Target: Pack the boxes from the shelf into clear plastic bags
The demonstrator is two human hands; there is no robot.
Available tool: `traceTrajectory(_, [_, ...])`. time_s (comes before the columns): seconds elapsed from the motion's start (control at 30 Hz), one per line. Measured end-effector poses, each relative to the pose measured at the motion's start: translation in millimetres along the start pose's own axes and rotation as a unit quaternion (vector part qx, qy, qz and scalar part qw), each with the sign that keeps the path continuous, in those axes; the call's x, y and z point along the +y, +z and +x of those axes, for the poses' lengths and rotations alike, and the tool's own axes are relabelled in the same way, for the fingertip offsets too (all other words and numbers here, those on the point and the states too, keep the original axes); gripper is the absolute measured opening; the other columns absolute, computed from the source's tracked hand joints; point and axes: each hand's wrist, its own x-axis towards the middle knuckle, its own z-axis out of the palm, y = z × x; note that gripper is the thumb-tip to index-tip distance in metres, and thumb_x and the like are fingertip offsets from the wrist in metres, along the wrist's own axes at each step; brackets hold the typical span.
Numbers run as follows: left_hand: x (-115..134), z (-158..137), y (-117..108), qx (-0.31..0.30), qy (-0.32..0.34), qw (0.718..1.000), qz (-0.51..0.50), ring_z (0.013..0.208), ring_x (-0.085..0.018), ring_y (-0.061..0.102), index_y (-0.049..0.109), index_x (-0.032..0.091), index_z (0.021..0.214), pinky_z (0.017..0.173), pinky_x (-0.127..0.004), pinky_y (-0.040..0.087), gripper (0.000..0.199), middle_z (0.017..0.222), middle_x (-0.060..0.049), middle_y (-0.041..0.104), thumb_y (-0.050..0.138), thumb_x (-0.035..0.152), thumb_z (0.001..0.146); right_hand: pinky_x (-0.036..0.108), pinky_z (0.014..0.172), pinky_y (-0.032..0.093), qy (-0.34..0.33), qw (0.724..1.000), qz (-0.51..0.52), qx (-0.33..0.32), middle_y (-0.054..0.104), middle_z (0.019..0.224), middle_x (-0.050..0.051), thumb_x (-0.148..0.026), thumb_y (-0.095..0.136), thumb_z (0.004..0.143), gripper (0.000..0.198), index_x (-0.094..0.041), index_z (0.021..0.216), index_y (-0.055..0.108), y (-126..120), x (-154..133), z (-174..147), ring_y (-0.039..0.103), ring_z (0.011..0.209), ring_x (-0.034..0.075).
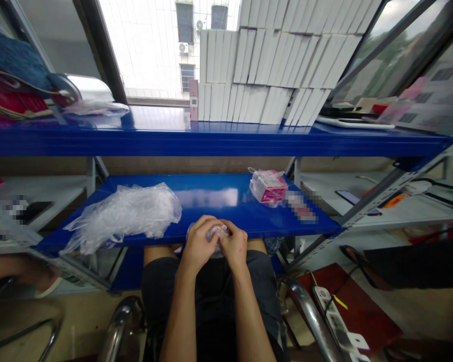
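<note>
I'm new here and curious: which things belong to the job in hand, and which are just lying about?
Seemingly part of the job:
clear plastic, held by the left hand and right hand
plastic pile
wrapped pink box
perhaps white boxes

Seemingly just lying about:
power strip
blue cloth

A crumpled, shiny, see-through bag [216, 233] was held bunched up at the near edge of the table [207, 193], its outline partly hidden.
</note>
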Motion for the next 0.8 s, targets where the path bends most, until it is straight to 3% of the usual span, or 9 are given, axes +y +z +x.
traceTrajectory(0.23, [-4,0,6,0.095,0.02,0.995,0.034,0.092,-0.021,0.066,0.077,0.025,0.099,0.088,-0.031,0.052,0.028,0.097,-0.005,0.069,0.061,0.008,0.084,0.032,0.079,0.053,-0.039,0.997,0.066,0.002,0.077,0.095,0.008,-0.021,0.059,0.084,0.032,-0.02,0.109,0.078,-6,-10,4,0.068,0.085,0.022])
traceTrajectory(0.37, [-5,-2,8,0.137,0.015,0.99,0.007,0.089,-0.019,0.065,0.07,0.023,0.104,0.087,-0.029,0.053,0.029,0.095,-0.004,0.066,0.063,0.006,0.081,0.028,0.072,0.053,-0.007,0.984,0.175,-0.037,0.077,0.106,0.007,-0.023,0.064,0.08,0.039,-0.021,0.117,0.076,-8,-14,4,0.069,0.088,0.021])
traceTrajectory(0.47, [-9,-5,12,0.156,0.009,0.987,-0.04,0.086,-0.016,0.064,0.06,0.022,0.104,0.085,-0.028,0.053,0.032,0.091,-0.001,0.062,0.066,0.005,0.077,0.029,0.072,0.054,0.03,0.955,0.286,-0.076,0.078,0.107,0.006,-0.03,0.067,0.082,0.046,-0.021,0.127,0.072,-11,-16,4,0.07,0.085,0.021])
traceTrajectory(0.53, [-9,-5,14,0.151,0.013,0.986,-0.069,0.085,-0.015,0.064,0.054,0.022,0.105,0.086,-0.028,0.053,0.036,0.088,0.001,0.06,0.066,0.004,0.076,0.032,0.082,0.054,0.041,0.938,0.336,-0.078,0.078,0.104,0.006,-0.038,0.064,0.089,0.042,-0.022,0.127,0.073,-14,-19,5,0.071,0.091,0.023])
traceTrajectory(0.63, [-7,-5,12,0.116,0.017,0.986,-0.117,0.086,-0.014,0.066,0.051,0.023,0.107,0.086,-0.028,0.055,0.038,0.085,0.003,0.055,0.065,0.003,0.077,0.034,0.086,0.053,0.05,0.938,0.337,-0.062,0.079,0.105,0.007,-0.047,0.067,0.091,0.034,-0.023,0.11,0.081,-19,-26,8,0.07,0.1,0.026])
traceTrajectory(0.7, [-4,-5,9,0.099,0.019,0.985,-0.142,0.087,-0.014,0.066,0.054,0.023,0.111,0.086,-0.028,0.056,0.039,0.086,0.003,0.055,0.066,0.005,0.079,0.032,0.079,0.054,0.057,0.941,0.33,-0.054,0.08,0.102,0.008,-0.048,0.076,0.084,0.029,-0.022,0.097,0.083,-21,-30,8,0.07,0.094,0.025])
traceTrajectory(0.8, [1,-5,3,0.079,0.037,0.988,-0.125,0.089,-0.015,0.067,0.066,0.022,0.112,0.085,-0.028,0.058,0.031,0.092,-0.002,0.061,0.069,0.011,0.083,0.028,0.059,0.047,0.081,0.936,0.342,-0.022,0.078,0.081,0.006,-0.05,0.081,0.079,0.031,-0.02,0.085,0.083,-21,-34,8,0.064,0.067,0.019])
